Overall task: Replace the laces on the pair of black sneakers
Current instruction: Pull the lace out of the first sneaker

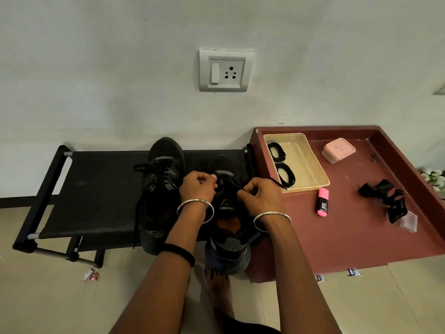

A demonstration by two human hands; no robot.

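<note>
Both sneakers are sitting toes-to-wall at the right end of the black rack (96, 189), their heels hanging over its front edge. The left hand (197, 186) is pinching the lace (278, 183) over the eyelets of the right-hand sneaker (222, 165), fingers curled in. The right hand (258, 196) is pinching the other run of it, its free tip trailing toward the tray (307, 162). The left-hand sneaker (163, 153) is lying slack-laced, with one strand dangling past the front edge.

Two coiled laces (286, 175) are waiting untouched along the tray's left side, on the maroon table (349, 232). So the old lace is probably still being worked out of this shoe (threading and unthreading look much alike here).

The next move is calling for steady pulls, one crossing at a time, with the shoe kept from sliding off the front edge.
</note>
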